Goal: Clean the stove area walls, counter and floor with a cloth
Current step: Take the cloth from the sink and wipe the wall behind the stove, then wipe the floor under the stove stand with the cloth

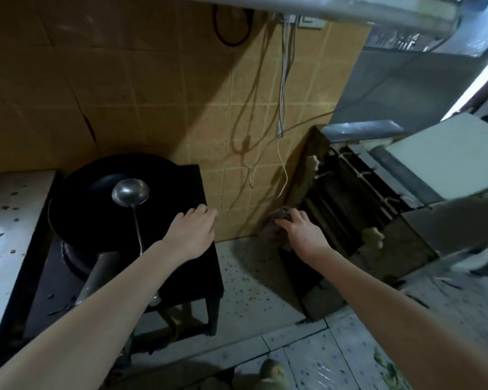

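A: Cloth: what's it look like & where?

B: One cloth [269,235], brownish, crumpled, looks grimy. It sits low on the tiled wall [152,94], right where the wall meets the speckled floor [251,282], at approx 3 o'clock from the stove [206,277].

A: Who's got it?

B: The person's right hand [302,235]. Its fingers [286,220] are spread and bent over the cloth, holding it against the wall base. Most of the cloth is hidden under the palm.

A: Left hand?

B: The left hand [192,235] lies palm down on the stove's edge, at 3 o'clock of the wok [90,209]. Fingers straight, close together, holding nothing.

A: Counts?

B: 2 hands, 1 cloth, 1 black wok w/ its handle toward 6 o'clock, and 1 steel ladle [130,192] with its bowl in the wok & stem also toward 6. 1 white flecked desk [9,215] at 9 o'clock of the stove. 1 dark metal frame [350,209] just at 3 o'clock of the cloth. The cables [283,80] hang on the wall at 12 o'clock of the cloth; several, exact no. can't tell.
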The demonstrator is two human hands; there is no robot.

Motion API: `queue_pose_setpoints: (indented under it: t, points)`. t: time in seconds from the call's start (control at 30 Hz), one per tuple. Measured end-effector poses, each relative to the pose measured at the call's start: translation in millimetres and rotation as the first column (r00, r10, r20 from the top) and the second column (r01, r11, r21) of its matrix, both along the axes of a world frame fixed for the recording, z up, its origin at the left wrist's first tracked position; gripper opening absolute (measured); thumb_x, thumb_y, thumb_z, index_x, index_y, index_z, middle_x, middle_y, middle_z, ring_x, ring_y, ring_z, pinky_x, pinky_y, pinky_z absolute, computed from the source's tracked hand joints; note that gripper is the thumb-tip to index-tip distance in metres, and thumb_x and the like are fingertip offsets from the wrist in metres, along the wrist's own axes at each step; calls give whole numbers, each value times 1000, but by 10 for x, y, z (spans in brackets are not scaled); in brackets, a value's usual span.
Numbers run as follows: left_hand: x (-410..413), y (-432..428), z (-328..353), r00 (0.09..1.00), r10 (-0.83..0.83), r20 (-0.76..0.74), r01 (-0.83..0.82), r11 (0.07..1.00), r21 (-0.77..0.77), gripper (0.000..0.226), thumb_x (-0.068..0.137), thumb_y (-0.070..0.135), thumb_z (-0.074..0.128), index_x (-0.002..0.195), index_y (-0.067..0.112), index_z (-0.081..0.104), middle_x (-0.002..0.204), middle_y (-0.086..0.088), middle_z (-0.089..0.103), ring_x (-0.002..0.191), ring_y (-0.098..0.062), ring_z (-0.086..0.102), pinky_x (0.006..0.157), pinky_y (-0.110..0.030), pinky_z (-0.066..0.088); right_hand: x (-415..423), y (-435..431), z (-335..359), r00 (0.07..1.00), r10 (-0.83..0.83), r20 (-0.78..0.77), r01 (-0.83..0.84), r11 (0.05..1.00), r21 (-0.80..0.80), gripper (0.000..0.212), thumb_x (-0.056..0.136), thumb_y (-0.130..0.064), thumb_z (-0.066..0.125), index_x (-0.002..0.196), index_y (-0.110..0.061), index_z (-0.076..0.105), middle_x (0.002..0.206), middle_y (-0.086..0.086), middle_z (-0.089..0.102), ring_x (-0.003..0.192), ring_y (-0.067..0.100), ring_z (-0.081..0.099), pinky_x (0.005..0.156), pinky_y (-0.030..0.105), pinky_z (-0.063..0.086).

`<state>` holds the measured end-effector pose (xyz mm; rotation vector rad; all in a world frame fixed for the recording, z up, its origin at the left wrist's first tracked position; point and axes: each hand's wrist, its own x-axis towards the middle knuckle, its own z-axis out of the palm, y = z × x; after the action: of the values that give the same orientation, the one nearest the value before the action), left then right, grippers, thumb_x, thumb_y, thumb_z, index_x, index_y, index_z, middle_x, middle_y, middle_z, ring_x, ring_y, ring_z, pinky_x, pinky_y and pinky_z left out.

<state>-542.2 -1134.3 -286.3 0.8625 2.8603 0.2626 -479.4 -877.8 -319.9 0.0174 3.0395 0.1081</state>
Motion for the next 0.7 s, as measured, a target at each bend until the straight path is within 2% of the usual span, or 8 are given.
queue_pose_setpoints:
  t: [0.1,0.2,0.4,0.57,0.7]
  points:
    - [15,131,-107,999,-25,21,25,999,-32,37,98,25,39,134,21,36,134,-5,41,118,-26,45,94,-39,40,104,215,-64,1000,-29,10,29,999,-16,61,87,-10,58,142,-22,36,139,10,31,127,33,31,79,40,53]
    - [19,277,-194,999,-22,45,25,998,-65,40,98,24,38,137,21,34,136,-5,41,121,-26,44,96,-39,40,171,420,-134,998,-59,-3,59,998,-31,59,88,-9,56,142,-24,36,140,8,30,123,29,34,81,34,51]
    - [-3,629,-339,996,8,94,5,991,-134,45,98,24,37,142,21,29,134,-6,42,121,-27,42,96,-40,38,102,864,-275,992,-120,-43,111,980,-162,50,93,-5,45,139,-26,41,139,7,35,119,26,38,91,34,47]
    - [-11,991,-400,993,72,91,-61,991,-116,45,97,24,38,141,20,28,127,-7,47,114,-26,47,91,-40,41,-49,1237,-379,999,-35,-34,28,981,-193,49,93,-5,44,137,-25,44,138,6,36,120,27,38,90,36,48]
    - [7,1270,-487,978,165,129,-147,979,-142,51,97,22,39,145,20,23,135,-8,43,121,-27,43,96,-40,38,-188,1506,-491,997,63,33,-58,989,-133,52,92,-4,45,139,-27,41,138,6,33,119,28,37,89,35,48]
